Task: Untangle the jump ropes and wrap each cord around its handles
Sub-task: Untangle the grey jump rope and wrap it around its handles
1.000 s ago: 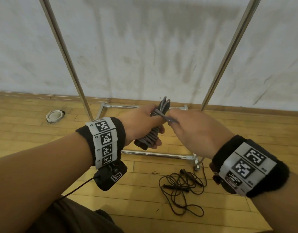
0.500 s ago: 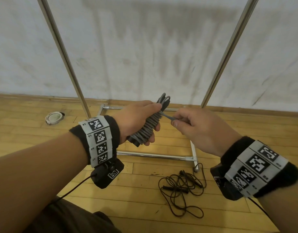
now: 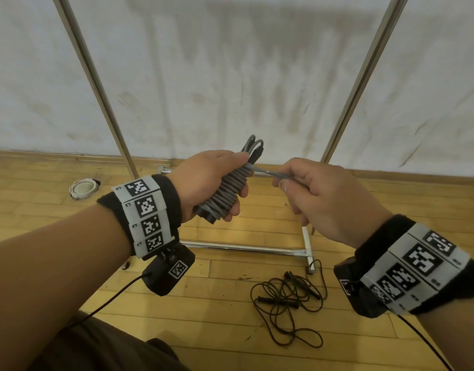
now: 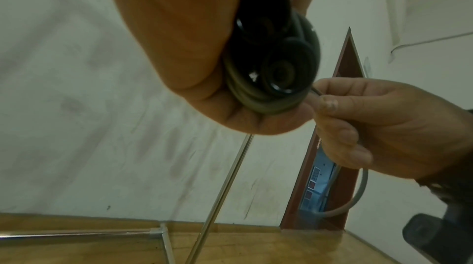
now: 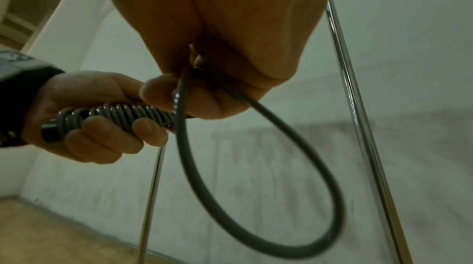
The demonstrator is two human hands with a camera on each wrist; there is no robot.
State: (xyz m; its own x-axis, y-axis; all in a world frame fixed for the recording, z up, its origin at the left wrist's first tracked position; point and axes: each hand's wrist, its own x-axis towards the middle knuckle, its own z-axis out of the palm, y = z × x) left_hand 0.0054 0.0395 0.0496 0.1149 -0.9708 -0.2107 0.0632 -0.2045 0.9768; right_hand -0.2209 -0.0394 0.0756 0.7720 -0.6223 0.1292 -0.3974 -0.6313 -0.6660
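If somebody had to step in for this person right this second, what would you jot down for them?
Left hand: grips the grey jump rope bundle, cord coiled around both black handles.
Right hand: pinches the grey cord's last free stretch, pulled out to the side; a short loop hangs below that hand.
Black jump rope: tangled heap on the wooden floor, near the metal rack's foot.
Done: grey rope nearly wrapped.
Left: wind and secure the final loop, then untangle and wrap the black one.

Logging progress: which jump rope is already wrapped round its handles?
The grey jump rope, coiled around its handles in the left hand. The thin black jump rope lies tangled on the floor.
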